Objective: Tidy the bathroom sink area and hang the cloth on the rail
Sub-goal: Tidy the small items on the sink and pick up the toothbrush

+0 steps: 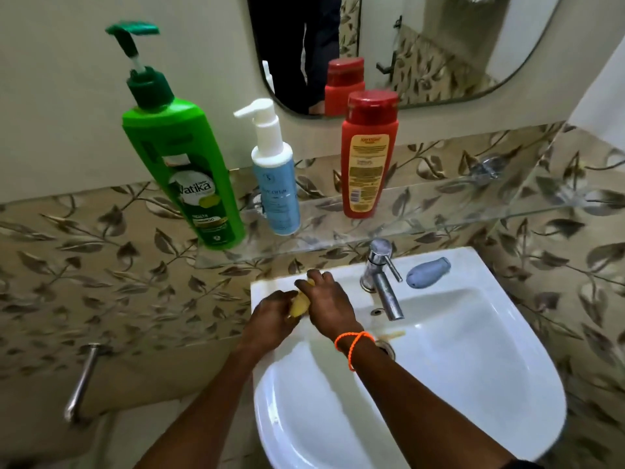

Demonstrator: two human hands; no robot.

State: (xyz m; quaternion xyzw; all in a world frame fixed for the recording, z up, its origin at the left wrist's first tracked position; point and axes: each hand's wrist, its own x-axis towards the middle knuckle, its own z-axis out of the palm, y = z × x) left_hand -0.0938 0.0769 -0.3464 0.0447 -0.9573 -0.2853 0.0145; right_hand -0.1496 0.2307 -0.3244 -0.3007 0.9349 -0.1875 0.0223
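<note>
A small yellow cloth [299,307] is bunched on the back left corner of the white sink [473,350]. My left hand [270,316] grips its near end and my right hand [326,301], with orange bands on the wrist, presses over its far end. Most of the cloth is hidden under the two hands. A metal rail [81,380] sticks out from the tiled wall low at the left.
A glass shelf [439,211] above the sink carries a green pump bottle [189,170], a white and blue pump bottle [275,177] and a red bottle [368,154]. A chrome tap [382,279] stands at the sink's back. A grey-blue soap [427,271] lies right of it. A mirror [439,38] hangs above.
</note>
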